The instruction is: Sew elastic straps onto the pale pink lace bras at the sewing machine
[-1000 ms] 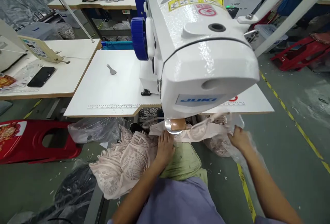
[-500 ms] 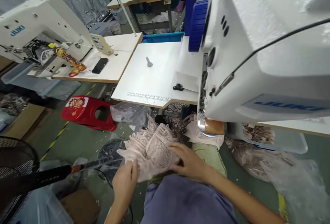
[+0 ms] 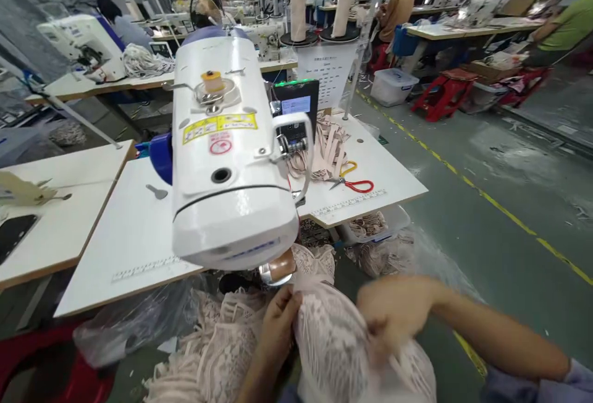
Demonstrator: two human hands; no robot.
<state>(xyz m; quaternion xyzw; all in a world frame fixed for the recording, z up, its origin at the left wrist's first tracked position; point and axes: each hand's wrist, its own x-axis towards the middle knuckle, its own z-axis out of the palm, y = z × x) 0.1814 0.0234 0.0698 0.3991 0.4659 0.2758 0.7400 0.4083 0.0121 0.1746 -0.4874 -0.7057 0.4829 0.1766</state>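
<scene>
A pale pink lace bra (image 3: 331, 335) is stretched between my two hands in front of the sewing machine (image 3: 231, 143). My left hand (image 3: 280, 316) pinches its near left edge, close under the machine head. On the other cup, my right hand (image 3: 393, 310) is curled closed against the fabric, blurred by motion; its fingertips are partly hidden. More lace bras (image 3: 217, 341) lie heaped at the lower left, beside my left forearm. Behind the held bra, another lace piece (image 3: 315, 261) hangs by the machine's metal arm end (image 3: 278, 268).
Red-handled scissors (image 3: 356, 185) and a bundle of pink straps (image 3: 324, 146) lie on the machine table (image 3: 384, 165). Below it stands a clear bin (image 3: 398, 220). A red stool (image 3: 447, 94) and a seated person (image 3: 398, 4) are farther back.
The view has swung right and up to the machine's front. The held bra has come away from the pile, towards the machine. Both hands have shifted, the right now curled on the other cup.
</scene>
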